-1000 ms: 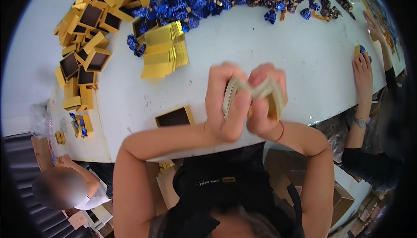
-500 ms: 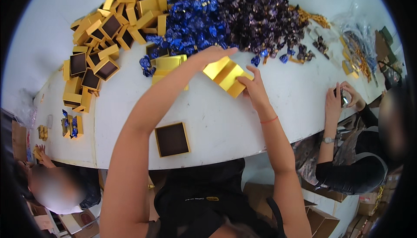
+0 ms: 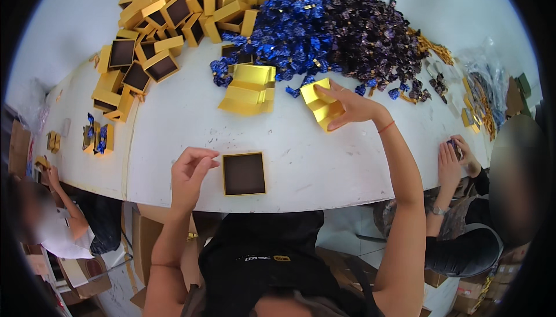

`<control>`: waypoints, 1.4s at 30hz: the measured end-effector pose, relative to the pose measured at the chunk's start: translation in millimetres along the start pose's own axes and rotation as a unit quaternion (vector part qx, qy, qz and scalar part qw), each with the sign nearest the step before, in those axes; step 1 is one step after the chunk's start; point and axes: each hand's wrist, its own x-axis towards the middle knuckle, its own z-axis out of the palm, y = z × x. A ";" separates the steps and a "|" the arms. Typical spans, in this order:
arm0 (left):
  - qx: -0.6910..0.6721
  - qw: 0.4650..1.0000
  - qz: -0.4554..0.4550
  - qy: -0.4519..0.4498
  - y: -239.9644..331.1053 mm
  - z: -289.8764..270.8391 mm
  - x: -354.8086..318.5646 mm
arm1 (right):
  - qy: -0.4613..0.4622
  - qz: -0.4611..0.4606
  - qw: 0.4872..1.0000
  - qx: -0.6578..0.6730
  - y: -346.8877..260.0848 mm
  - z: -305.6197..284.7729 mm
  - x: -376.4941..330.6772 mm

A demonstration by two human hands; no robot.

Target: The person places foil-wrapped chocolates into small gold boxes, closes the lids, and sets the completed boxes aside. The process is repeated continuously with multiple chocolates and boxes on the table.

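With thumb and fingers spread across it, my right hand point(image 3: 357, 106) grips a shiny gold folded card point(image 3: 320, 104) over the middle of the table. Beside the left edge of an open square box point(image 3: 244, 174) with gold rim and dark inside is my left hand point(image 3: 191, 173). Its fingers are loosely bent, thumb and forefinger apart, and nothing shows in them. Another gold folded piece point(image 3: 249, 92) lies on the table, left of the card in my right hand.
Many gold boxes point(image 3: 176, 9) are heaped at the far left. Blue foil-wrapped pieces point(image 3: 289, 27) and dark purple ones point(image 3: 373, 33) pile up at the back. One co-worker's hands point(image 3: 454, 160) are at right; another person's hand point(image 3: 52, 175) is at left.
My left hand has let go of the gold card and come back toward me, beside the open box. My right hand has kept the card and turned it.
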 end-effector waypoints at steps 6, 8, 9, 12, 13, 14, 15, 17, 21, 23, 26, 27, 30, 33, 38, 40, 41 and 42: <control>-0.009 0.986 -0.060 0.153 -35.2 -25.3 -42.9 | 0.227 0.096 0.965 -0.088 1.6 53.8 -28.3; -0.018 0.984 -0.061 0.168 -41.1 -26.1 -44.8 | 0.332 0.195 0.922 -0.040 -3.4 73.6 -51.4; -0.020 0.984 -0.059 0.165 -42.2 -25.8 -42.8 | 0.383 0.188 0.903 -0.050 7.2 81.7 -61.0; -0.023 0.988 -0.057 0.141 -47.3 -19.6 -38.6 | 0.430 0.167 0.887 0.016 10.1 85.9 -70.2; -0.022 0.990 -0.057 0.128 -50.9 -17.6 -36.7 | 0.456 0.159 0.875 -0.037 9.9 86.5 -71.0; -0.021 0.992 -0.056 0.115 -52.8 -16.1 -35.0 | 0.479 0.151 0.860 -0.091 9.4 87.6 -71.1; 0.069 0.996 -0.010 0.052 -53.0 -16.2 -32.8 | 0.500 0.141 0.842 -0.145 9.5 88.5 -70.4; 0.193 0.980 0.030 -0.049 -41.4 -11.8 -28.6 | 0.510 0.124 0.838 -0.151 23.5 83.5 -69.0; 0.262 0.954 0.023 -0.141 -31.1 4.1 -22.4 | 0.533 0.123 0.820 -0.170 13.4 77.5 -74.1; 0.266 0.954 0.017 -0.141 -37.3 7.4 -17.6 | 0.432 0.100 0.888 -0.120 10.4 72.4 -77.7; 0.289 0.945 0.028 -0.149 -40.4 9.1 -14.2 | 0.364 0.068 0.928 0.036 15.7 74.3 -77.9; 0.300 0.941 0.035 -0.152 -40.9 10.7 -12.9 | 0.362 0.076 0.928 0.039 18.1 72.9 -80.5; 0.321 0.934 0.072 -0.142 -47.4 11.6 -15.1 | 0.414 0.066 0.908 -0.005 17.3 87.0 -78.1; 0.323 0.933 0.081 -0.135 -44.0 15.9 -13.5 | 0.487 0.070 0.849 -0.189 11.9 87.3 -75.1; 0.317 0.931 0.122 -0.130 -52.9 28.3 -13.0 | 0.458 0.003 0.886 0.073 -76.3 100.7 -57.6; 0.307 0.933 0.124 -0.143 -47.7 35.1 -16.3 | 0.312 -0.129 0.939 0.063 -123.6 129.6 -38.7; 0.285 0.939 0.122 -0.149 -45.5 40.8 -13.8 | 0.286 -0.185 0.940 -0.032 -133.4 140.3 -27.2; 0.264 0.945 0.121 -0.154 -44.0 42.1 -11.7 | 0.250 -0.216 0.941 -0.078 -137.5 147.7 -18.0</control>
